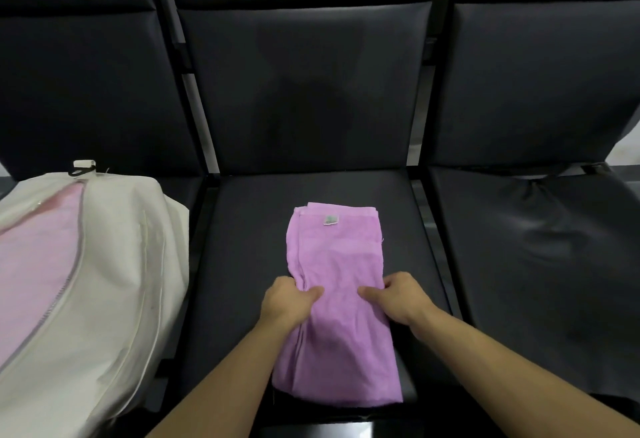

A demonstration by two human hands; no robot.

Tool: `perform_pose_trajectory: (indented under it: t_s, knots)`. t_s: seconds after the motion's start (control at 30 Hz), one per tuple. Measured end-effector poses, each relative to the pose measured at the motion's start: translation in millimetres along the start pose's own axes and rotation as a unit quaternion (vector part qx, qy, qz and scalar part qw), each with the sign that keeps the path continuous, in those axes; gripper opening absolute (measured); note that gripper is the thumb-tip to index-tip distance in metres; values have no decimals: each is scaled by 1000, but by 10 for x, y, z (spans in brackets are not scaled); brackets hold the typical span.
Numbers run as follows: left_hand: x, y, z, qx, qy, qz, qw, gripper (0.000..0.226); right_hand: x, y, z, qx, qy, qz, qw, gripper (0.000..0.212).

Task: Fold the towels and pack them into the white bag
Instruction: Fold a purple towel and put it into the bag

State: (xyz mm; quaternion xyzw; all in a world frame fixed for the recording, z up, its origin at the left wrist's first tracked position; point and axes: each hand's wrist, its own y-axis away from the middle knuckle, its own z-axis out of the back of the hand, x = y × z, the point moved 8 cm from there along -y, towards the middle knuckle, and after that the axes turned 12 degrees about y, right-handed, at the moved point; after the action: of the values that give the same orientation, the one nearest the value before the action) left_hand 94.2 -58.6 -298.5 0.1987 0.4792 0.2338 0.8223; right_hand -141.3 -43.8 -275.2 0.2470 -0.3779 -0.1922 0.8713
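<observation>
Row of 3 black padded seats [304,98] w/ dim light.

Two bare forearms, no sleeves visible; left hand [289,300] & right hand [398,294] bare, no rings/watch seen.

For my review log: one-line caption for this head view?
Both hands, left and right, grip a purple towel on a black seat beside the white bag.

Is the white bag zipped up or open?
Open. The white bag has its zipper parted down the top, and pink cloth shows through the gap.
</observation>
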Motion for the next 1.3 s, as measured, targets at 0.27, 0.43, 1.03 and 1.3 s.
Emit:
perform_pose_trajectory:
  t_s: [0.27, 0.43, 1.03, 1.3]
  knots:
    - [-475, 165, 431, -76, 263, -142, 951, 74, 373, 224, 459, -129, -122, 163, 971, 24]
    - [-996, 643, 658, -58, 307, -267, 912, 48, 752, 651, 709, -158, -184, 294, 925, 27]
    - [-54, 190, 347, -94, -64, 46, 992, 93, -227, -111, 135, -81, 144, -48, 985, 66]
    - [-63, 304, -235, -16, -131, -56, 990, 65, -21, 86, -184, -67, 201, 18, 977, 53]
